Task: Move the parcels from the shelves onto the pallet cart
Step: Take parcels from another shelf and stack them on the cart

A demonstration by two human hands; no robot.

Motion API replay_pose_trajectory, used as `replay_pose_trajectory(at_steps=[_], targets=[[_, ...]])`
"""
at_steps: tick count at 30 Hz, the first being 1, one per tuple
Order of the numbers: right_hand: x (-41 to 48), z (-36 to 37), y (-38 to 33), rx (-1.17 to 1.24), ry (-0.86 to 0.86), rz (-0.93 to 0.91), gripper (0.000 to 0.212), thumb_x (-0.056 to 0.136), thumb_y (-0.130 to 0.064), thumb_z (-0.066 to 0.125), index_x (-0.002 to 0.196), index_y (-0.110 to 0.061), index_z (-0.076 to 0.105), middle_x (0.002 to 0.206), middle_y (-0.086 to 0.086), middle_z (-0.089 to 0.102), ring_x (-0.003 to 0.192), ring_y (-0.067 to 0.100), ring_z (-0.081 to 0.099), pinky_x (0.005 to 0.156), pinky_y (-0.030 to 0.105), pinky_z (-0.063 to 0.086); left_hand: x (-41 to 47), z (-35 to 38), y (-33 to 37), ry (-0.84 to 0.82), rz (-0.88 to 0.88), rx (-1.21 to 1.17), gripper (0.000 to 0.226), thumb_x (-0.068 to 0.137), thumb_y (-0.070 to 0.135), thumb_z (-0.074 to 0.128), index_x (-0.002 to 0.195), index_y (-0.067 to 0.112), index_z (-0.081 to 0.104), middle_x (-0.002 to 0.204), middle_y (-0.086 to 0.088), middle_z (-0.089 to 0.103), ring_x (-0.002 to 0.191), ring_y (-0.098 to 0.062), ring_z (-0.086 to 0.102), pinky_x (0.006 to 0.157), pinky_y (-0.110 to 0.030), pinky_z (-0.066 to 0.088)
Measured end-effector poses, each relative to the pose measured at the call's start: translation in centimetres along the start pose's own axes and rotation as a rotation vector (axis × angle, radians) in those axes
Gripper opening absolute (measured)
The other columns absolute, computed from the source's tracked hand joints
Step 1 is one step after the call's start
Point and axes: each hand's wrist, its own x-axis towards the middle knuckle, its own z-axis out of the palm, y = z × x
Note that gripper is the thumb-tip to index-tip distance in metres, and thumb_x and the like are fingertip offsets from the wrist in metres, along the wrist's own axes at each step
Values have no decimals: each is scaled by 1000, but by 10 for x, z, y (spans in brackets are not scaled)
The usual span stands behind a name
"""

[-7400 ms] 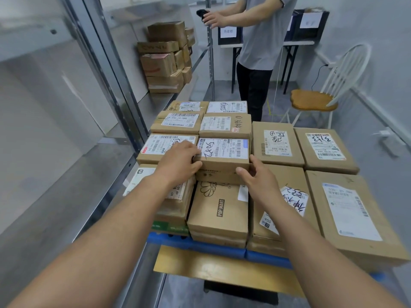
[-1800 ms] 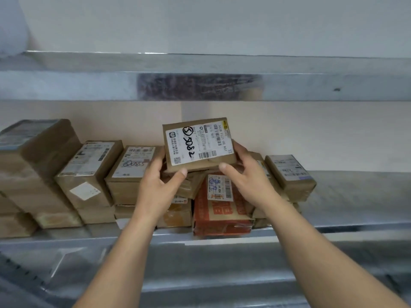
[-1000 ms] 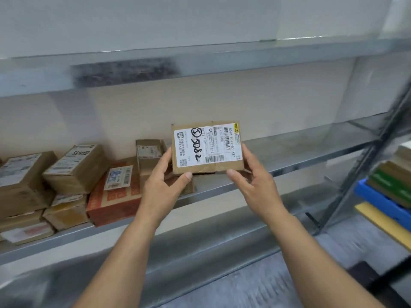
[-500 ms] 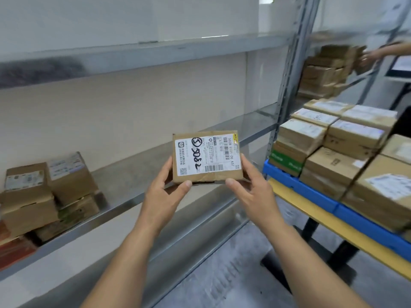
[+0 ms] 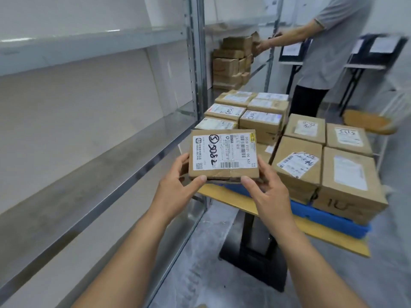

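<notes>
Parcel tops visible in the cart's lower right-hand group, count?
4: far-left parcel, far-right parcel, near-left parcel, near-right parcel. Any layers beneath may be hidden.

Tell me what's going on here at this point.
A person holds a small labelled cardboard parcel in both hands. The left hand and right hand grip its lower corners, just in front of the pallet cart. The cart already carries many stacked parcels, and this one is not yet set down. Behind, another person reaches toward boxes on a farther shelf.
</notes>
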Motion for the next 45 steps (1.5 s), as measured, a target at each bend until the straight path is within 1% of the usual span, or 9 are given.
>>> replay_pose_trajectory(at_steps=[3, 5, 8, 12, 18, 23, 35, 42, 45], targets=[[23, -18, 7, -15, 82, 43, 58, 84, -42, 64, 138, -41, 42, 133, -17, 54, 124, 4, 49, 105, 41, 42, 47, 22, 7, -121, 78, 123, 51, 82, 29, 69, 126, 40, 46, 121, 23, 55, 115, 0, 50, 89, -19, 39], [41, -28, 10, -10, 133, 71, 55, 88, -32, 64, 139, -37, 43, 132, -16, 56, 122, 4, 51, 104, 38, 43, 80, 35, 14, -176, 127, 210, 53, 82, 33, 68, 131, 32, 49, 126, 13, 55, 117, -7, 49, 95, -27, 42], [69, -39, 12, -19, 192, 110, 53, 90, -27, 63, 139, -35, 44, 128, -16, 58, 115, 0, 53, 96, 21, 44, 125, 51, 24, -270, 155, 282, 55, 85, 34, 65, 137, 29, 47, 131, 9, 54, 122, -11, 45, 102, -37, 39], [98, -41, 18, -49, 229, 159, 49, 91, -27, 61, 137, -36, 45, 117, -20, 58, 104, -8, 53, 82, 6, 39, 170, 66, 22, -319, 141, 350, 51, 84, 37, 62, 132, 33, 46, 125, 8, 57, 120, -14, 47, 100, -44, 40], [124, -32, 39, -95, 234, 245, 41, 92, -27, 60, 129, -39, 49, 113, -20, 61, 93, -15, 52, 70, -3, 37, 206, 83, 9, -401, 204, 530, 48, 87, 37, 59, 132, 27, 48, 126, 4, 57, 118, -20, 47, 99, -41, 37], [135, -21, 58, -128, 240, 310, 46, 91, -30, 59, 135, -36, 47, 113, -15, 62, 103, 3, 56, 78, 12, 39, 223, 90, -4, -475, 222, 641, 48, 91, 37, 54, 137, 28, 45, 124, -1, 53, 119, -22, 41, 97, -35, 33], [141, -13, 71, -181, 234, 346, 40, 94, -29, 55, 132, -37, 49, 102, -23, 59, 93, -2, 54, 74, 16, 39, 227, 98, -17, -423, 319, 716, 32, 95, 29, 51, 125, 19, 57, 122, 2, 46, 114, -17, 38, 97, -28, 28], [145, -14, 72, -241, 177, 358, 43, 95, -34, 52, 137, -33, 45, 116, -13, 59, 106, 8, 53, 83, 25, 40, 226, 100, -19, -401, 353, 757, 29, 95, 28, 49, 121, 18, 59, 120, 2, 46, 111, -17, 38, 90, -26, 26], [147, -18, 71, -329, 171, 370, 52, 91, -43, 53, 139, -27, 43, 130, -4, 55, 119, 18, 51, 98, 40, 44, 223, 98, -17, -400, 344, 765, 31, 95, 29, 49, 124, 19, 57, 121, 2, 47, 112, -17, 39, 92, -27, 27]])
